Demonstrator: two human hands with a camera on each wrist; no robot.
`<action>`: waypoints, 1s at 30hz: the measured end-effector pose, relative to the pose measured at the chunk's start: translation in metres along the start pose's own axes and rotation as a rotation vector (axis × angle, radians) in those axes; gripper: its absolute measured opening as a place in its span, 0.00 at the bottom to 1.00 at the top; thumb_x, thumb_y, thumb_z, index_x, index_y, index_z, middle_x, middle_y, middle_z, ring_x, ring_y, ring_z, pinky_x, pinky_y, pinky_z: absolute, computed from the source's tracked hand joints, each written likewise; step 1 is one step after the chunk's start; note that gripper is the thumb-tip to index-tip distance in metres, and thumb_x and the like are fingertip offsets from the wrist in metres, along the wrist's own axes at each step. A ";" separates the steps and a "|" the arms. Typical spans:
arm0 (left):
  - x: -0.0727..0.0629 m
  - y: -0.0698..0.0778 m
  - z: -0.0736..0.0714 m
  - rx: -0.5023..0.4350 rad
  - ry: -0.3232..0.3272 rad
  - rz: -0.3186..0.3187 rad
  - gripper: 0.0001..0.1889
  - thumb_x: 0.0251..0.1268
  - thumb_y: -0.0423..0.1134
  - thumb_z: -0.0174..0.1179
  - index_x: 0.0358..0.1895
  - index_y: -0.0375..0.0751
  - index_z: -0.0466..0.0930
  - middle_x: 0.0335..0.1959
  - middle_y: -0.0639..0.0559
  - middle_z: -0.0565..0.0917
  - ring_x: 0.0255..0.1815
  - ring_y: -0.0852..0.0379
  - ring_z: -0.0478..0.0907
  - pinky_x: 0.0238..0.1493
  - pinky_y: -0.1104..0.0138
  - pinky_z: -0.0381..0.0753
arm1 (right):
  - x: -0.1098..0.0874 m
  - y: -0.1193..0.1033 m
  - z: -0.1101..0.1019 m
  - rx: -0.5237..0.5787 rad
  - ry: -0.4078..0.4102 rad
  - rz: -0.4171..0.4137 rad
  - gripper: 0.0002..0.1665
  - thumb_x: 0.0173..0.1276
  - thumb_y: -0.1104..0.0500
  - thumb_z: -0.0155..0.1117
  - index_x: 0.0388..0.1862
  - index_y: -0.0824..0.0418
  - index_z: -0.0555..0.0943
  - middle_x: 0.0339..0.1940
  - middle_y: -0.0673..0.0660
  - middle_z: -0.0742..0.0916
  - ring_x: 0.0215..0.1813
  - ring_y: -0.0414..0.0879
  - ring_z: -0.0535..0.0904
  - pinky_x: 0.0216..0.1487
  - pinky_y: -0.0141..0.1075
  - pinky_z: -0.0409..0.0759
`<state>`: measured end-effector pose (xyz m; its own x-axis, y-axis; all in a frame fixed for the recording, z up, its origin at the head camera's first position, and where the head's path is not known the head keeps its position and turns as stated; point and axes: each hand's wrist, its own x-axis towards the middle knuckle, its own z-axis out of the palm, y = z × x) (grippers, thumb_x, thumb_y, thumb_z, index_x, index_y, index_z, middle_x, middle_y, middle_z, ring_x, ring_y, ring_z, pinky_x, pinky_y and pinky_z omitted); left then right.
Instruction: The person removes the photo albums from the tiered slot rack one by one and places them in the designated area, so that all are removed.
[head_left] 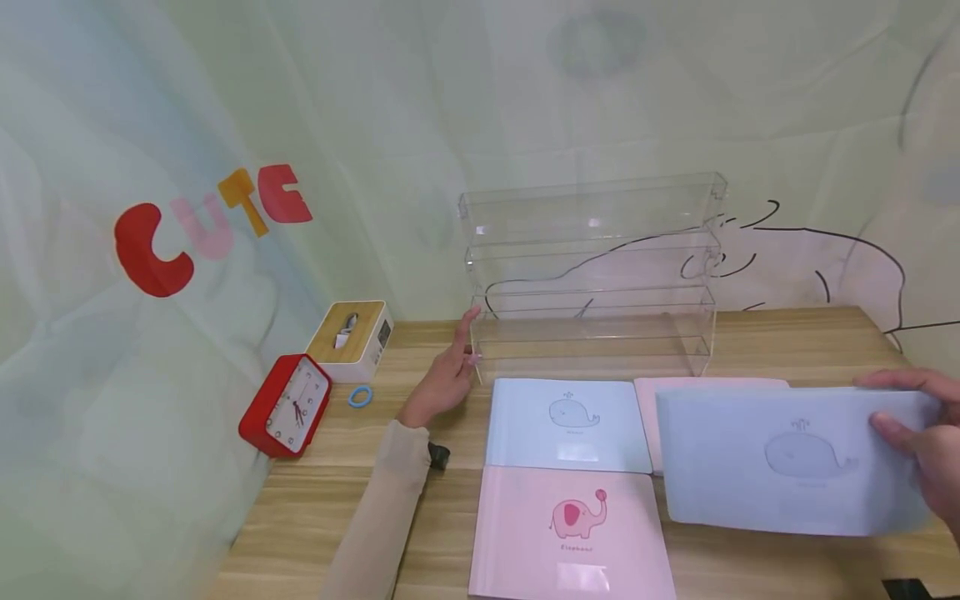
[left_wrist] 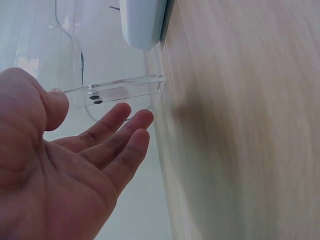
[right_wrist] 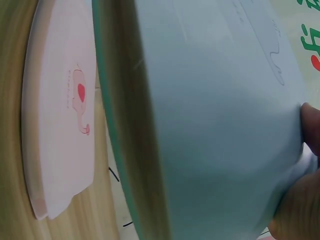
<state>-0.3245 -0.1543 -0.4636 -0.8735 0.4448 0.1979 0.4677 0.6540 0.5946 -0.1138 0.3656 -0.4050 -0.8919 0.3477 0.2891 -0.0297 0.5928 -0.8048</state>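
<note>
A clear acrylic tiered rack [head_left: 588, 357] stands at the back of the table. My left hand [head_left: 444, 382] is at its left side, touching the edge with fingers loosely extended. The clear side panel [left_wrist: 117, 90] lies close to the thumb and fingers in the left wrist view. My right hand [head_left: 937, 442] pinches the right end of a light blue whale book [head_left: 742, 467], held above the table. The thumb is on its front cover. On the table lie another blue whale book [head_left: 525, 425], a pink elephant book [head_left: 517, 533] and a partly covered pink book [head_left: 712, 383].
Left of the rack are a red alarm clock [head_left: 262, 421], a white tissue box [head_left: 367, 365] with a wooden top, and a blue ring [head_left: 360, 396]. A printed curtain [head_left: 420, 125] hangs behind. A dark object [head_left: 905, 588] shows at the lower right.
</note>
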 end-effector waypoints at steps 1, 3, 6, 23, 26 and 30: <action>0.000 0.000 0.000 -0.003 -0.002 0.000 0.39 0.88 0.36 0.45 0.88 0.63 0.32 0.56 0.32 0.83 0.38 0.49 0.76 0.51 0.49 0.83 | -0.001 0.001 -0.001 0.007 -0.007 0.009 0.34 0.77 0.79 0.54 0.53 0.38 0.84 0.45 0.18 0.74 0.42 0.17 0.72 0.38 0.15 0.69; 0.000 0.000 0.000 -0.005 -0.001 0.000 0.39 0.88 0.35 0.45 0.88 0.64 0.32 0.55 0.33 0.83 0.38 0.49 0.76 0.51 0.50 0.83 | -0.002 0.005 -0.002 0.007 -0.018 0.024 0.35 0.76 0.80 0.54 0.52 0.38 0.84 0.45 0.18 0.74 0.42 0.17 0.72 0.38 0.16 0.69; 0.001 -0.001 0.000 -0.003 -0.003 0.001 0.39 0.89 0.35 0.44 0.87 0.65 0.32 0.55 0.34 0.83 0.37 0.50 0.76 0.48 0.52 0.82 | -0.003 0.010 -0.004 -0.013 -0.041 0.070 0.34 0.76 0.79 0.54 0.52 0.38 0.84 0.43 0.18 0.73 0.40 0.18 0.72 0.37 0.17 0.69; 0.001 -0.001 0.001 0.000 0.002 0.015 0.40 0.88 0.33 0.45 0.87 0.61 0.33 0.71 0.30 0.78 0.48 0.42 0.81 0.58 0.44 0.83 | -0.011 0.035 -0.006 -0.084 -0.244 0.266 0.20 0.75 0.77 0.55 0.51 0.56 0.86 0.34 0.21 0.77 0.33 0.28 0.81 0.32 0.33 0.86; 0.001 -0.001 0.001 0.005 0.005 0.016 0.40 0.87 0.32 0.46 0.87 0.61 0.33 0.71 0.31 0.78 0.43 0.44 0.80 0.54 0.46 0.83 | -0.011 0.041 -0.004 -0.062 -0.293 0.339 0.18 0.75 0.77 0.55 0.53 0.61 0.85 0.34 0.26 0.81 0.33 0.32 0.83 0.34 0.35 0.88; 0.001 0.000 -0.001 0.005 0.005 0.015 0.40 0.87 0.32 0.46 0.87 0.61 0.33 0.68 0.30 0.79 0.41 0.46 0.78 0.52 0.47 0.83 | -0.010 0.049 0.000 -0.049 -0.374 0.468 0.18 0.76 0.75 0.54 0.59 0.66 0.82 0.36 0.34 0.85 0.36 0.37 0.85 0.36 0.33 0.85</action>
<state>-0.3253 -0.1548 -0.4631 -0.8669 0.4519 0.2105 0.4817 0.6502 0.5876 -0.1061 0.3908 -0.4475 -0.9036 0.3062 -0.2996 0.4177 0.4742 -0.7750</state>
